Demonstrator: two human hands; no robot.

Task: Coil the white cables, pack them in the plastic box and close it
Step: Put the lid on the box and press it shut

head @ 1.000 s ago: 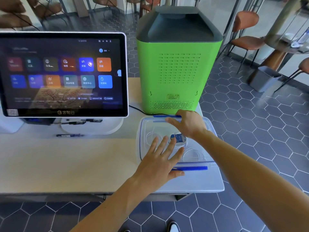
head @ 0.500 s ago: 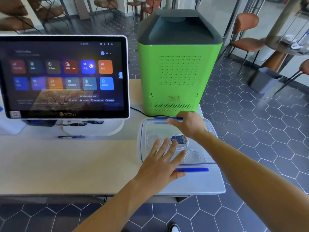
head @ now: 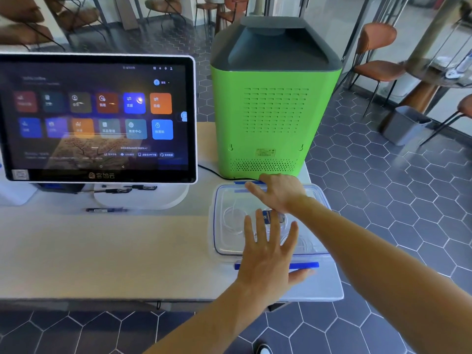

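Just behind the lidded plastic box (head: 222,241) under both flat hands stands a green machine (head: 273,123).

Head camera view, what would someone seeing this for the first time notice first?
Probably the bright green machine standing at the back of the table, beside the lit touchscreen on its left. In front of the machine, the left hand and right hand press flat on the lid of a clear plastic box with white cables coiled inside.
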